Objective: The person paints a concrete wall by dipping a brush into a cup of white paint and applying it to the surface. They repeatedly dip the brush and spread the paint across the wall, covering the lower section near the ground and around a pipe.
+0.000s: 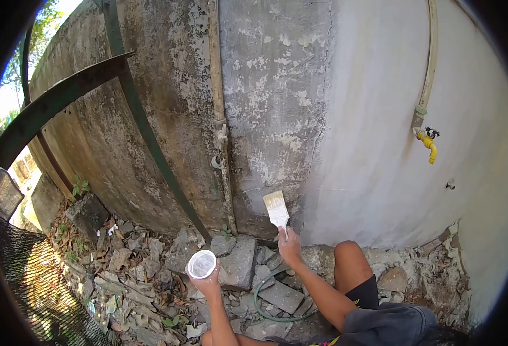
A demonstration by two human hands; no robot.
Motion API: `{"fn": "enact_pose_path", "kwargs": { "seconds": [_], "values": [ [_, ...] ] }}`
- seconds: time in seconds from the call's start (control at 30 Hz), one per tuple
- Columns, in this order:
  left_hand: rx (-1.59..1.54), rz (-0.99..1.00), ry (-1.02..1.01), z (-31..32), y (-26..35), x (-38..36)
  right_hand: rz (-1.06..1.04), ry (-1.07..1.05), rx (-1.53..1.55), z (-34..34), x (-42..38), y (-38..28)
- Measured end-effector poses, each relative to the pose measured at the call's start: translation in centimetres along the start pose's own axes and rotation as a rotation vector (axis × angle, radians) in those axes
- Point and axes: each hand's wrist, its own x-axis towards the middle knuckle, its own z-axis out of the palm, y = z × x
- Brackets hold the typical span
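Right hand grips brush, bristles up, near the stained, peeling wall. Left hand holds white cup above rubble. Outdoors; yellow tap on smoother wall section, right.

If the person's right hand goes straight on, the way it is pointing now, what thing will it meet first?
Probably the stained grey wall: the right hand holds a brush aimed at it, so the brush would touch first. The gap between them is unclear.
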Motion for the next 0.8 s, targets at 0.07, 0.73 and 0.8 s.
{"fn": "enact_pose_path", "kwargs": {
  "seconds": [0.07,0.73,0.8],
  "values": [
    [0.022,-0.021,-0.036,-0.1,0.4,-0.1,0.029,-0.018,0.053,0.4,1.7,0.9],
    [0.103,0.059,-0.469,0.2,-0.5,-1.8,-0.534,-1.056,-0.383,-10.7,2.8,-11.6],
    [0.058,0.035,-0.466,0.4,-0.5,-1.9,-0.625,-1.048,-0.463,-10.0,2.3,-12.4]
  ]
}}
